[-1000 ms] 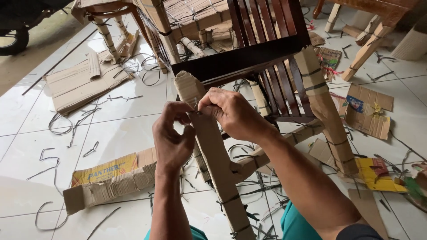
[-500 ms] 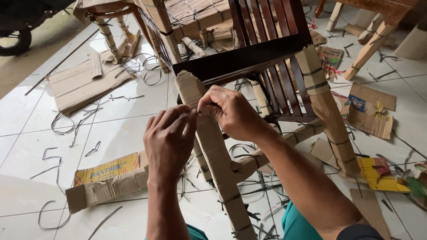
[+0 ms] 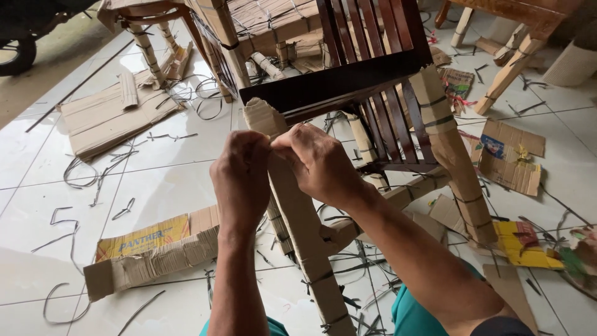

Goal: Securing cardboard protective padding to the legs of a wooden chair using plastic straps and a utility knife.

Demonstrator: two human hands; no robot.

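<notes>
Head view: left hand and right hand meet, fingers pinched together on the cardboard-wrapped chair leg, which slants up from the tiled floor beneath the dark wooden chair.

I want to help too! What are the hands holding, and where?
Both hands, left and right, grip the cardboard-wrapped chair leg near its upper end, just below the dark rail.

Plain tan cardboard wrap, crossed by thin black straps, covers the leg of a glossy, dark reddish-brown slatted chair (nearly black in shadow), standing on shiny white floor tiles beside a yellow-faced flattened box and teal trousers.
</notes>
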